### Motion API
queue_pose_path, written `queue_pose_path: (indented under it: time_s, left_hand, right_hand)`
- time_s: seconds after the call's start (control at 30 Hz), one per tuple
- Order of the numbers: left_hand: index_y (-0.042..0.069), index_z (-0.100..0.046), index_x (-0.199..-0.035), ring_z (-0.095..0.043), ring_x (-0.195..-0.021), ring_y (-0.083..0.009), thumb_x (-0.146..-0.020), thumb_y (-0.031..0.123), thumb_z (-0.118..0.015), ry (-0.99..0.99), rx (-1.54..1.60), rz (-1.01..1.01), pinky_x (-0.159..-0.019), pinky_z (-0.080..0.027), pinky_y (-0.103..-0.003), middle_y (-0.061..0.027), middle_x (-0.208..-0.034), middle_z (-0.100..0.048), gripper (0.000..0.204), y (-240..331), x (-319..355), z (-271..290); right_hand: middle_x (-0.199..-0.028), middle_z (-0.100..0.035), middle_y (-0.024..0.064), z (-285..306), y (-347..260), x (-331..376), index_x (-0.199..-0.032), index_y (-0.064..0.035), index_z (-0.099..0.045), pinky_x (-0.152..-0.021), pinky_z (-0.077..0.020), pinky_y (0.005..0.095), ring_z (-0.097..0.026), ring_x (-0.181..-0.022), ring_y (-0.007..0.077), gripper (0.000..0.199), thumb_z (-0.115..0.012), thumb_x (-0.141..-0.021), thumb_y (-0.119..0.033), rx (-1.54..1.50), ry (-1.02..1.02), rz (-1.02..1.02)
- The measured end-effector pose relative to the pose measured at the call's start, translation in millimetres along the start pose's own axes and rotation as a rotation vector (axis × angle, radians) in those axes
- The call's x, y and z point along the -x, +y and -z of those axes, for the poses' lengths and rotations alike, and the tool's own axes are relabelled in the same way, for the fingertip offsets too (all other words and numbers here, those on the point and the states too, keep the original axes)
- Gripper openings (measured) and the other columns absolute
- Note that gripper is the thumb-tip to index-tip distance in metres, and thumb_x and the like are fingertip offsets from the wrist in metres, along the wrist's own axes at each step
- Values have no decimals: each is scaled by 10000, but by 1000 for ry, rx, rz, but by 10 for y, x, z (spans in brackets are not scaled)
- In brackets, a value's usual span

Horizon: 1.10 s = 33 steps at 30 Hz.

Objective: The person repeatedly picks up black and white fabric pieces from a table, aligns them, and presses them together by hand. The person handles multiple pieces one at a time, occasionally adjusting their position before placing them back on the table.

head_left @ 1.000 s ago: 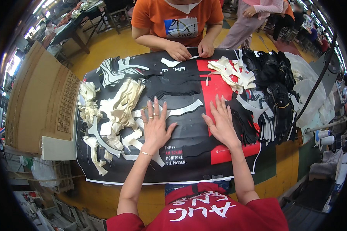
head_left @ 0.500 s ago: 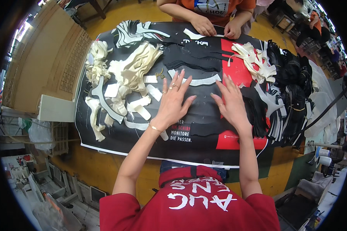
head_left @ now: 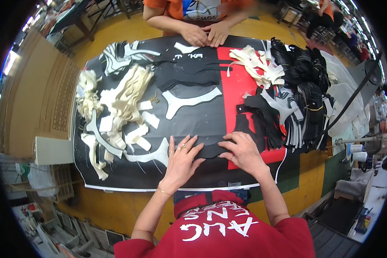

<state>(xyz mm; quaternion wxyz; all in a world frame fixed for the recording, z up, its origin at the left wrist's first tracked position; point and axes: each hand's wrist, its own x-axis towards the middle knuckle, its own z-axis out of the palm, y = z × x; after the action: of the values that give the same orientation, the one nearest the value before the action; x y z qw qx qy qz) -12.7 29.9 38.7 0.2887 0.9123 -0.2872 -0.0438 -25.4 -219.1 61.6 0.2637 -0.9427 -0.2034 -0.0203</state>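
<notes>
Near the front of the table, a black cut fabric piece (head_left: 210, 150) lies between my two hands. My left hand (head_left: 181, 165) rests with fingers outstretched at its left end, the thumb touching it. My right hand (head_left: 245, 155) has bent fingers and thumb closed on its right end. Just left of my left hand lies a pale grey-white cut piece (head_left: 152, 155), partly covered by my fingers. Farther away, a white branched piece (head_left: 189, 100) lies flat on the black printed sheet (head_left: 193, 124), untouched by either hand.
Cream fabric pieces (head_left: 127, 92) are heaped at left. Bundled black strips (head_left: 311, 101) and cream pieces (head_left: 262, 66) lie at right. Across the table, another person's hands (head_left: 206, 35) work beside a small white piece (head_left: 185, 48). A cardboard box (head_left: 36, 94) stands at the left edge.
Both hands have moved toward me, from the white branched piece down to the black piece. My right fingers have closed on it. The view has shifted, and the white piece is now uncovered.
</notes>
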Motion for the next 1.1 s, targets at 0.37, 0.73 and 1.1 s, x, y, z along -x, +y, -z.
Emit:
queue_pose_path:
  time_s: [0.37, 0.73, 1.1]
  left_hand:
    - [86, -650, -1284, -482, -1362, -320, -862, 275, -777, 208, -26, 196, -1216, -135, -603, -125, -1400, -567, 480, -120, 166, 244]
    - [85, -738, -1033, -624, -1069, -276, -805, 245, -830, 389, -121, 285, -1169, -248, -552, -88, -1071, -649, 293, -516, 328, 338]
    - [67, -690, -872, -671, -744, -217, -766, 241, -871, 431, 61, 296, -992, -357, -392, -43, -779, -704, 272, -678, 269, 379]
  right_hand:
    - [-1093, -664, 95, 150, -45, -554, -1074, -59, -722, -941, -456, 408, -612, -1063, 286, 339, -764, -870, -326, -60, 64, -13]
    - [-1102, -638, 93, -400, 481, -2378, -1152, -61, -746, -900, -443, 418, -593, -1066, 275, 443, -777, -845, -378, 189, 102, -56]
    - [-1051, -693, 86, -173, 526, -2348, -1095, -63, -759, -862, -438, 383, -628, -1026, 282, 436, -745, -865, -433, 83, 227, 89]
